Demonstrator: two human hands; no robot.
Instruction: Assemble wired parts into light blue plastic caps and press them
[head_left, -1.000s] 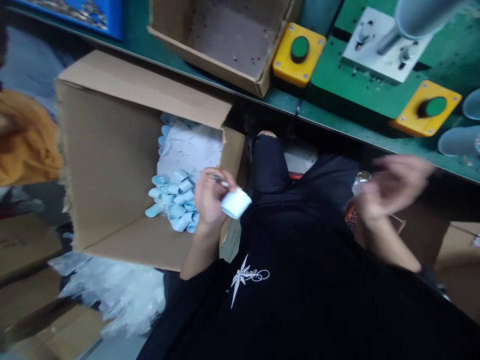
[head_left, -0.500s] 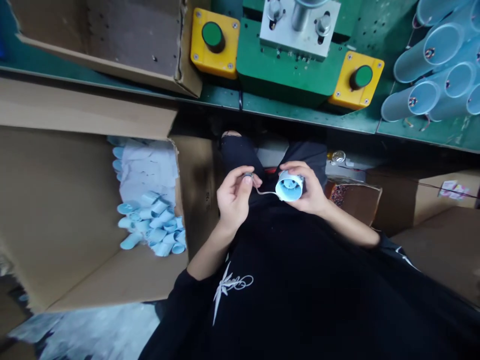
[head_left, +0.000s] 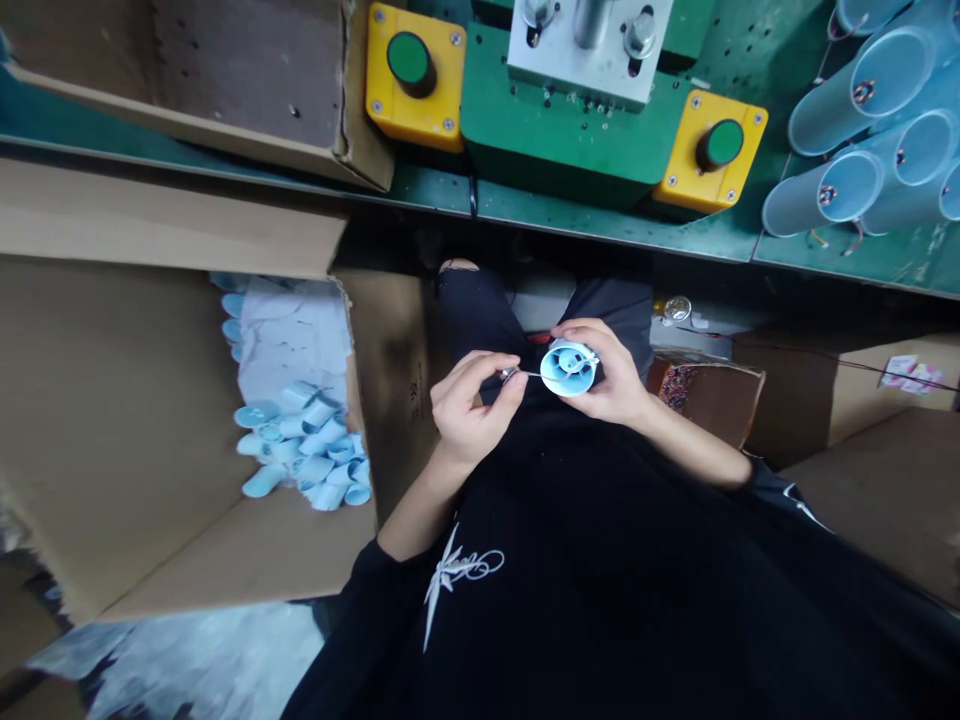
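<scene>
My right hand is wrapped round a light blue plastic cylinder, its open end facing me and a hub with ribs showing inside. Between the thumb and fingers of my left hand is a small round metal part, perhaps a little motor; its exact kind is too small to tell. A thin pale wire runs from that part into the mouth of the cylinder. Both hands are above my lap, a short gap apart.
A cardboard box at left holds several light blue plastic pieces. On the green bench are a press fixture, two yellow button boxes and, at right, larger blue tubes. Another carton stands right of my legs.
My left hand has turned and shifted slightly, bringing the metal part lower and nearer the cylinder. The wire, slack and curved before, now runs straight across the cylinder's opening. The cylinder has tilted slightly.
</scene>
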